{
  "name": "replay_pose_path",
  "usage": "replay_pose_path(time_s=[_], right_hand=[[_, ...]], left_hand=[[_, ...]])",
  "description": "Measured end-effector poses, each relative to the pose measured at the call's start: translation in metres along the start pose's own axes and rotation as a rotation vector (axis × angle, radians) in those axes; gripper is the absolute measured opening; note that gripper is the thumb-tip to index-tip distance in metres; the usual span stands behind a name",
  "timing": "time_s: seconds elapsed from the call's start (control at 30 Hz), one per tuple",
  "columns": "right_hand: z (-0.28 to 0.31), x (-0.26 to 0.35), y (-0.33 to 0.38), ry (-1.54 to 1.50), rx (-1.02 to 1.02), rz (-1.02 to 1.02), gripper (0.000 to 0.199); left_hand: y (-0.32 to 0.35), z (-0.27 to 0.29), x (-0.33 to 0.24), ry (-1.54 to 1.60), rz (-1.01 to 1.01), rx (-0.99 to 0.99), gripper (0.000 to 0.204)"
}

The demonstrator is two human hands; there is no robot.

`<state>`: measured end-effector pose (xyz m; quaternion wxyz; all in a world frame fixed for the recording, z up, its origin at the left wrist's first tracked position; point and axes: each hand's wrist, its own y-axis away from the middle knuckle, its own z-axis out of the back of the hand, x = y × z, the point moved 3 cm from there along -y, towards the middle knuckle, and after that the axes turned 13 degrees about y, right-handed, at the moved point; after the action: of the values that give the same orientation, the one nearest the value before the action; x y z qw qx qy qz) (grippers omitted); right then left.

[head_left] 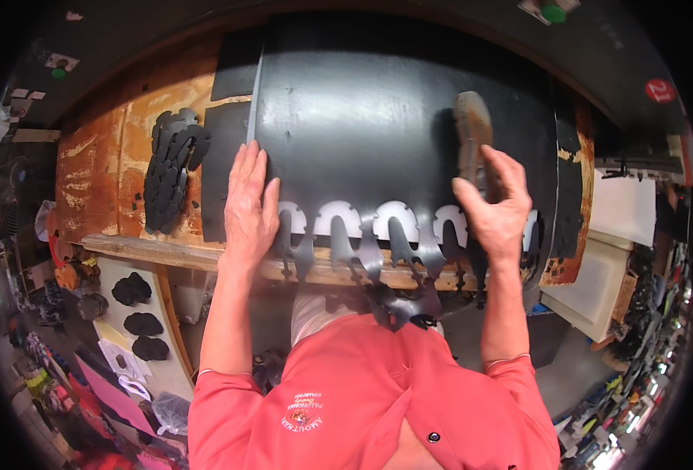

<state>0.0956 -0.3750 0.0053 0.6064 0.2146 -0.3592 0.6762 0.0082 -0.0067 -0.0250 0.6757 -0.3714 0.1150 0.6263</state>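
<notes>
The left hand (250, 205) is lying flat and open at frame centre, pinning the black sheet (378, 133) steady, while the right hand (494, 205) is gripping a worn tool (472, 133) at centre right above the row of cutouts (397, 223).

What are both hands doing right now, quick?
Left hand: open, pressed flat on the black sheet.
Right hand: closed around a worn brown cutting tool standing on the sheet.

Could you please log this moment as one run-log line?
left hand: flat on black sheet | right hand: grips cutting die | cut pieces: stacked left
</notes>
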Motion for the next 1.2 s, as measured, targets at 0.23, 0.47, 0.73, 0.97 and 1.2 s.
replay_pose_path(time_s=[0.23,0.47,0.73,0.97,1.2], right_hand=[[-0.052,0.033,0.007,0.441,0.137,0.261,0.08],[-0.051,0.011,0.031,0.421,0.083,0.314,0.084],[-0.049,0.039,0.042,0.404,0.079,0.109,0.075],[-0.096,0.113,0.027,0.091,0.104,0.037,0.068],[-0.191,0.157,0.006,0.114,-0.041,0.23,0.063]], left_hand=[[-0.002,0.02,0.021,0.209,0.031,0.183,0.081],[-0.001,0.018,0.031,0.3,-0.038,0.177,0.086],[0.003,0.007,0.03,0.292,-0.05,0.106,0.082],[0.004,0.003,0.031,0.322,-0.059,0.065,0.078],[0.003,0.006,0.03,0.303,-0.078,0.067,0.076]])
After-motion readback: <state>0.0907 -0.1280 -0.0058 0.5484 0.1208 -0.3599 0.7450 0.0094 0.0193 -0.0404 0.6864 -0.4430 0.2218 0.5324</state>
